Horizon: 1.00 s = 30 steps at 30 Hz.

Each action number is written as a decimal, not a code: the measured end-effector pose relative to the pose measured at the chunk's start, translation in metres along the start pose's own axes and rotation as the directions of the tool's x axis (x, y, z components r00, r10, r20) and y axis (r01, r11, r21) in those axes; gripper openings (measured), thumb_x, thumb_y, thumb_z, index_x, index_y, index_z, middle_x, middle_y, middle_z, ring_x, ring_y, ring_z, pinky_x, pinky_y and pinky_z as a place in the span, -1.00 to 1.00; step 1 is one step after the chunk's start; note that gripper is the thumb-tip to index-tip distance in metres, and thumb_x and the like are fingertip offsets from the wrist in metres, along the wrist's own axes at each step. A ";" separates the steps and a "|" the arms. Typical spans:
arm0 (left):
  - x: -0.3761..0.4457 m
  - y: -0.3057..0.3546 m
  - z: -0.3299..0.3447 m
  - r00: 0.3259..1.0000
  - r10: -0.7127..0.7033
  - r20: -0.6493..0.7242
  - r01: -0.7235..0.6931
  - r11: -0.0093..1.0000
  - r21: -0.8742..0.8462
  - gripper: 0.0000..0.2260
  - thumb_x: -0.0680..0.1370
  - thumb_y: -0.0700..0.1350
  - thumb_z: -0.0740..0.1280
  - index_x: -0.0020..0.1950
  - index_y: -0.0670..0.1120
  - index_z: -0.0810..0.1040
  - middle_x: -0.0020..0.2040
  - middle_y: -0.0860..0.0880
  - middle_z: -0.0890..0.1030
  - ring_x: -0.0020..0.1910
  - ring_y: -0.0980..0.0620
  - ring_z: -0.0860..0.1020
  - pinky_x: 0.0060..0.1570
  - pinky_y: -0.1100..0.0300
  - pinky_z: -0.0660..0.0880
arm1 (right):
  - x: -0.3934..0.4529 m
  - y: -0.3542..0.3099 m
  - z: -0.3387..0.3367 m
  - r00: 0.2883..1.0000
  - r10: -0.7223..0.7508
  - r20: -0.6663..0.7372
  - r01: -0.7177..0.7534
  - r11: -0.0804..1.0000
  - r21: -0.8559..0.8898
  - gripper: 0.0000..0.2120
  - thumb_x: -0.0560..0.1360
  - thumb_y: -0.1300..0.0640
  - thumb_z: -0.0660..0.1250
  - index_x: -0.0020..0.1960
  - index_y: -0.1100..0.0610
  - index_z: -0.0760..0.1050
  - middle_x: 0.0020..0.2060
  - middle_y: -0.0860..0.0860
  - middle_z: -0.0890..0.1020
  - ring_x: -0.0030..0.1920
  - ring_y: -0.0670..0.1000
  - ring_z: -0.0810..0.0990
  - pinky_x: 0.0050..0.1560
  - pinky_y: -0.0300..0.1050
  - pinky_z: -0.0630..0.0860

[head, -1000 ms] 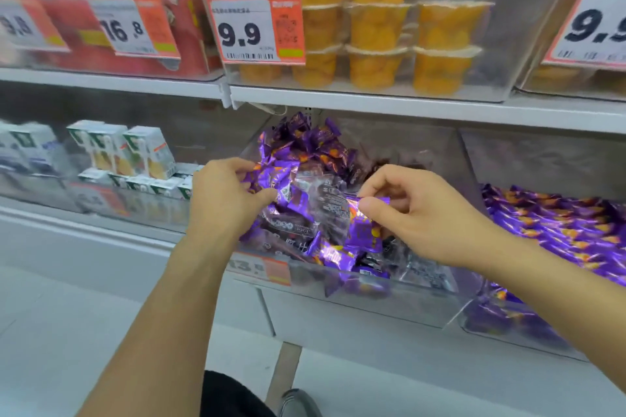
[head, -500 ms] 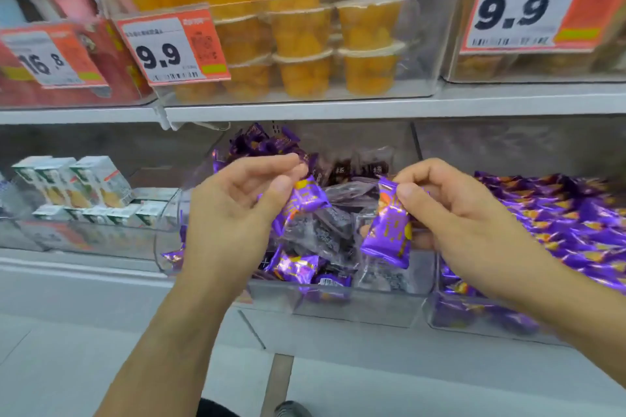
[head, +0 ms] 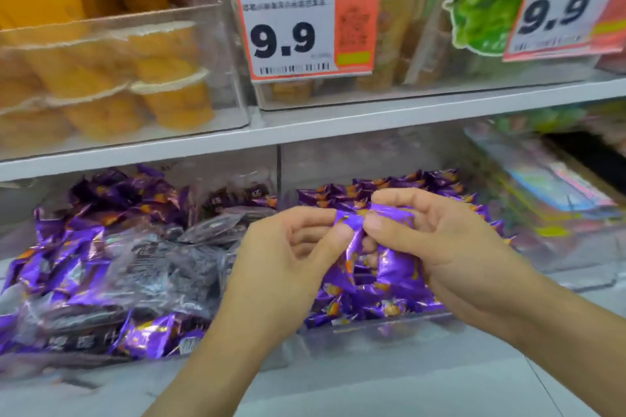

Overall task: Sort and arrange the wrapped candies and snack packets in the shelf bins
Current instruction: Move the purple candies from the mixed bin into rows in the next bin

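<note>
Head view: both hands up together in front of the lower shelf, working the same bunch of purple foil candies [head: 394, 264]. Left hand [head: 288, 267] pinches a crinkled wrapper end between thumb and forefinger, other fingers curled. Right hand [head: 437, 247] has thumb and fingers curled round the bunch, at least two glossy pillow-shaped wrappers with orange print; the thumbs nearly meet at the twisted foil. The bunch sits just above the right clear bin [head: 389, 323], a transparent hard-plastic bin filled with matching purple wrappers. Left clear bin [head: 237, 362] beside it holds a mixed heap: purple foil candies plus dark packets [head: 162, 267] in see-through crinkly film with blurred white print. A thin clear wall separates the two bins. Upper white shelf [head: 338, 127] carries clear bins of stacked orange jelly cups [head: 176, 98], tapered, with pale film lids. Two orange-bordered price tags [head: 306, 25] read 9.9. Green-printed bag [head: 484, 0] at upper right, colourful flat packs [head: 555, 183] lower right, both too blurred to read.
</note>
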State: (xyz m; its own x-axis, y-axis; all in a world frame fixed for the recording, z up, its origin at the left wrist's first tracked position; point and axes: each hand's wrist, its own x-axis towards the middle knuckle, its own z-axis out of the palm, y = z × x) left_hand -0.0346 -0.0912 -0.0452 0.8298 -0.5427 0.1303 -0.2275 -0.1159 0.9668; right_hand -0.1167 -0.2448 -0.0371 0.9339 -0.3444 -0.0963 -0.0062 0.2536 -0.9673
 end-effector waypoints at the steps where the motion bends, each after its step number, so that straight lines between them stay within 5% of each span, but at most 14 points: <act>1: 0.003 0.000 0.004 1.000 -0.006 0.011 0.006 1.000 0.009 -0.68 0.34 0.09 0.45 0.02 -0.02 0.66 -0.15 0.01 0.73 -0.14 0.06 0.70 -0.06 0.21 0.61 | -0.001 -0.002 -0.007 1.000 0.014 -0.018 -0.014 1.000 0.027 -0.51 0.25 0.14 0.49 0.16 0.19 0.52 -0.28 0.20 0.67 -0.31 0.05 0.64 -0.28 -0.23 0.57; 7: 0.009 0.001 0.042 0.984 -0.114 0.138 0.131 0.984 -0.121 -0.67 0.33 0.04 0.53 0.04 -0.05 0.68 -0.07 -0.12 0.71 -0.13 -0.10 0.68 0.03 0.05 0.60 | -0.008 -0.009 -0.039 0.990 0.061 -0.129 -0.056 0.998 0.039 -0.73 0.50 0.14 0.36 0.15 0.24 0.53 -0.36 0.17 0.60 -0.44 0.00 0.55 -0.42 -0.18 0.53; 11: 0.009 0.000 0.064 0.970 -0.171 0.172 0.210 0.945 -0.251 -0.73 0.32 -0.02 0.58 -0.10 -0.14 0.68 -0.12 -0.28 0.65 -0.19 -0.09 0.54 -0.02 -0.06 0.48 | -0.010 -0.015 -0.057 0.975 0.197 -0.106 -0.175 0.968 0.182 -0.70 0.61 0.16 0.22 0.26 0.30 0.52 0.07 0.36 0.64 -0.05 0.21 0.63 0.03 0.12 0.60; 14: 0.014 -0.001 0.071 0.950 -0.264 0.166 0.309 0.867 -0.391 -0.94 0.39 -0.17 0.47 -0.18 -0.12 0.64 -0.17 -0.24 0.57 -0.16 -0.11 0.50 -0.10 0.00 0.44 | -0.012 -0.022 -0.071 0.973 0.218 -0.070 -0.197 0.954 0.228 -0.66 0.53 0.34 0.12 0.24 0.22 0.49 0.07 0.29 0.67 -0.05 0.22 0.69 -0.07 0.06 0.62; 17: 0.018 -0.003 0.072 0.937 -0.311 0.159 0.349 0.840 -0.416 -0.97 0.45 -0.22 0.41 -0.13 -0.16 0.60 -0.13 -0.27 0.55 -0.16 -0.14 0.50 -0.18 0.04 0.51 | -0.016 -0.025 -0.079 0.982 0.176 -0.062 -0.166 0.977 0.135 -0.55 0.39 0.51 0.27 0.23 0.23 0.50 -0.03 0.29 0.70 -0.07 0.21 0.70 -0.01 0.03 0.64; 21: 0.020 -0.002 0.073 0.942 -0.315 0.116 0.334 0.843 -0.421 -0.96 0.48 -0.25 0.40 -0.17 -0.17 0.60 -0.17 -0.23 0.55 -0.24 -0.08 0.51 -0.32 0.18 0.55 | -0.023 -0.026 -0.087 0.992 0.118 0.035 -0.117 0.993 -0.004 -0.51 0.31 0.43 0.47 0.23 0.23 0.57 0.02 0.24 0.70 0.10 0.24 0.67 0.05 -0.09 0.62; 25: 0.019 -0.001 0.074 0.954 -0.270 0.128 0.299 0.865 -0.404 -0.95 0.49 -0.28 0.39 -0.18 -0.20 0.59 -0.25 -0.20 0.61 -0.37 -0.04 0.60 -0.35 0.20 0.57 | -0.026 -0.023 -0.092 0.985 0.145 0.092 -0.134 0.983 -0.124 -0.61 0.40 0.39 0.45 0.21 0.18 0.61 0.08 0.21 0.69 0.17 0.30 0.63 0.24 0.17 0.53; 30: 0.018 -0.002 0.074 0.970 -0.225 0.094 0.244 0.906 -0.347 -0.92 0.46 -0.26 0.45 -0.25 -0.18 0.63 -0.32 -0.17 0.65 -0.37 -0.06 0.58 -0.33 0.19 0.59 | -0.027 -0.020 -0.090 0.988 0.125 0.089 -0.109 0.980 -0.165 -0.61 0.35 0.28 0.55 0.16 0.10 0.64 0.07 0.18 0.68 0.00 0.20 0.68 0.04 0.07 0.62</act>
State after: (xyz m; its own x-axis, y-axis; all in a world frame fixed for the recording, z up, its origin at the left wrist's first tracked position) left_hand -0.0575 -0.1625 -0.0614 0.8082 -0.5782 -0.1118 0.1729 0.0514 0.9836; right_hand -0.1738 -0.3220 -0.0360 0.9540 -0.2277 -0.1951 -0.1670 0.1367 -0.9764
